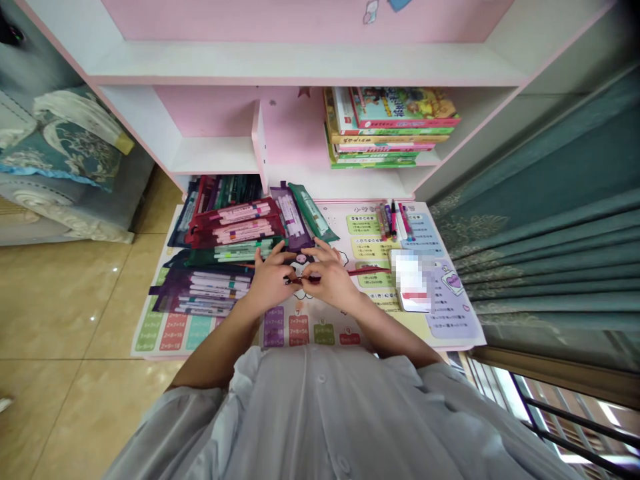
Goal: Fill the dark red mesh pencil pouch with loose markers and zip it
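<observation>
**Both hands on red marker pen, middle hidden**

I have the left hand and right hand close together at mid-frame, over a printed times-table mat. A red marker pen lies roughly level between them. Right hand is closed on it in a pinch. Left hand is curled, fingertips on the pen's short left end. Fingers hide the pen's middle, so I can't tell whether it is capped or in one piece.

Long end runs right and stops just beside a pixelated white object. Can't identify that one.

Left of the hands, packs of marker pens lie piled on the mat: red, purple, green. They sit near the left hand; contact can't be confirmed from this angle. Loose markers lie at the mat's top right, well above the right hand.

Printed mat runs below the hands to the near edge, under the pale shirt. Past the edges: tiled floor left, teal curtain right. White-and-pink bookshelf stands above, top cut off, holding a stack of books.
</observation>
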Demonstrator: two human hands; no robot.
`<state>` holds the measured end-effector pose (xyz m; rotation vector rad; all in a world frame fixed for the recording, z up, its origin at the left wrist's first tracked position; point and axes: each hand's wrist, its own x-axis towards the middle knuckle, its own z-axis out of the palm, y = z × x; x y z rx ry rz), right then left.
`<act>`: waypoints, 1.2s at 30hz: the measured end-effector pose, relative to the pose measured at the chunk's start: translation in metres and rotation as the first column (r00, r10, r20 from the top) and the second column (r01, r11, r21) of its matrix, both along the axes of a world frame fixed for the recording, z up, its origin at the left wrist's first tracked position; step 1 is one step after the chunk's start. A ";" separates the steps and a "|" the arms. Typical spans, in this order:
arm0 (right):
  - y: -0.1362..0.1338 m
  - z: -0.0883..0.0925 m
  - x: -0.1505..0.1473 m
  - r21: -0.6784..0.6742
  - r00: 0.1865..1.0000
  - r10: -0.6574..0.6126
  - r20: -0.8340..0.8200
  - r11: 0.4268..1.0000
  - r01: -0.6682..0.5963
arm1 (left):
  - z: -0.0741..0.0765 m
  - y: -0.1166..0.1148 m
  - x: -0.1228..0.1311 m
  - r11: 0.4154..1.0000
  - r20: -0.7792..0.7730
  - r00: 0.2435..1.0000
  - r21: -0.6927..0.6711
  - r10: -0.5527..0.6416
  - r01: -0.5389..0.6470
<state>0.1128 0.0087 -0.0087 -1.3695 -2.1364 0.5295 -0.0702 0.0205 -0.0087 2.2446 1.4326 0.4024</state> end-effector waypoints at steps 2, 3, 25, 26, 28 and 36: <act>-0.001 -0.001 0.004 -0.026 1.000 0.007 -0.020 1.000 -0.007 | 0.002 0.000 -0.001 1.000 0.003 1.000 0.000 0.004 -0.004; -0.001 -0.001 0.006 -0.040 1.000 0.010 -0.026 0.999 -0.011 | 0.003 0.000 -0.001 1.000 0.005 1.000 0.001 0.006 -0.006; -0.004 0.006 0.010 -0.242 0.997 -0.071 -0.039 0.969 0.060 | 0.000 0.000 -0.002 1.000 0.003 1.000 0.003 -0.021 0.021; -0.005 0.008 0.010 -0.256 0.997 -0.074 -0.038 0.965 0.062 | 0.000 0.000 -0.002 1.000 0.003 1.000 0.004 -0.022 0.022; -0.005 0.010 0.010 -0.283 0.997 -0.075 -0.035 0.957 0.062 | 0.000 0.000 -0.002 1.000 0.001 1.000 -0.001 -0.024 0.024; -0.006 0.013 0.008 -0.326 0.995 -0.092 -0.032 0.942 0.076 | 0.001 0.001 -0.001 0.999 -0.013 0.999 -0.021 -0.033 0.032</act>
